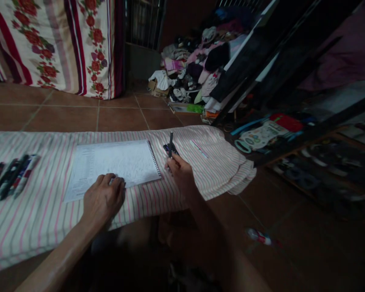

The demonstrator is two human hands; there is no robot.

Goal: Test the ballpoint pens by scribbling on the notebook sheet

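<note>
Lightly, my left hand, half-curled and gripping nothing visible, rests on the near edge of the notebook; my right hand, just right of it, pinches a dark pen nearly upright. A relaxed pinch and gentle left-hand pressure should work best.

The flat white paper pad lies on the long cloth-topped worktop in the middle of the frame. Fat black and red plastic markers lie at the frame's left edge. The thin black pen in the right hand is just right of the pad, and a thin pale stick lies farther right. Behind, a flowery cloth curtain is upper left, a mixed clothes heap upper middle.
</note>
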